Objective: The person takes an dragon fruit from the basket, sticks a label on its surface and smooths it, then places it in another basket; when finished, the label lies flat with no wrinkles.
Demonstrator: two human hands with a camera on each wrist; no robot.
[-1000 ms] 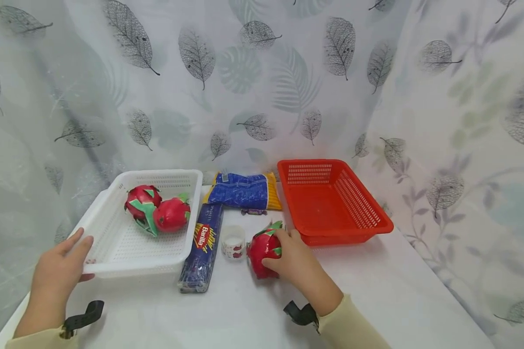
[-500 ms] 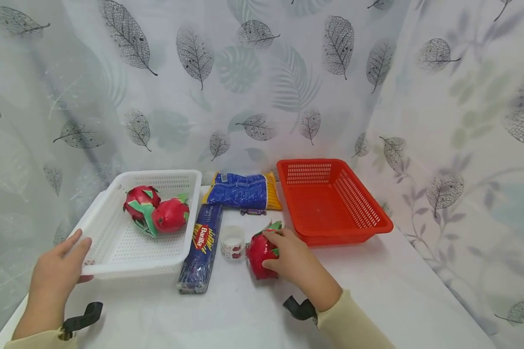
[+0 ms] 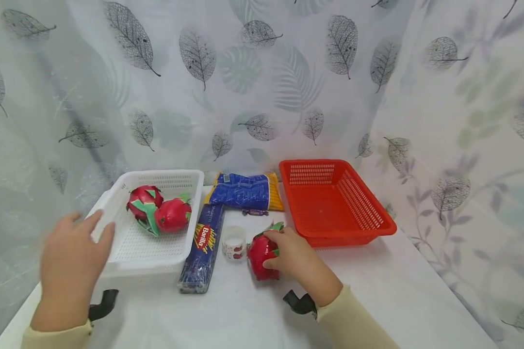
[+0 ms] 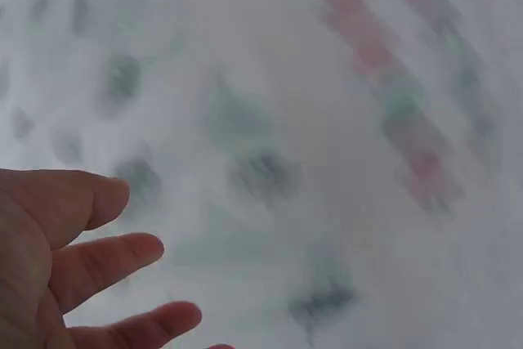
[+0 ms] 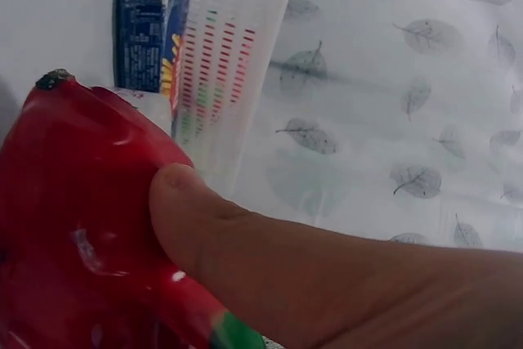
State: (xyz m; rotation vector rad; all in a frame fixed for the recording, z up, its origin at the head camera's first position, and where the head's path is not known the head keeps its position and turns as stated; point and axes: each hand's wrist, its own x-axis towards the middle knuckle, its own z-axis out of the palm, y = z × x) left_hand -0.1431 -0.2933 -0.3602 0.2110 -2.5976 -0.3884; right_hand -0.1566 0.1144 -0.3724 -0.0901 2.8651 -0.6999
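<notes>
A red dragon fruit with green scales stands on the white table, and my right hand grips it from the right. In the right wrist view the thumb presses against the red skin. My left hand, blurred by motion, is raised near the front left corner of the white basket. Its fingers are spread and hold nothing. Inside that basket lie two more dragon fruits, side by side. A small white printed roll sits just left of the gripped fruit.
A blue Barilla spaghetti pack lies along the white basket's right side. Behind it is a blue and yellow pasta bag, with a small wrapped candy in front. An orange-red basket stands at the back right. Leaf-print curtains enclose the table.
My left hand has let go of the white basket's rim, lifted and shifted right. The right hand stays on the dragon fruit, nearly unmoved.
</notes>
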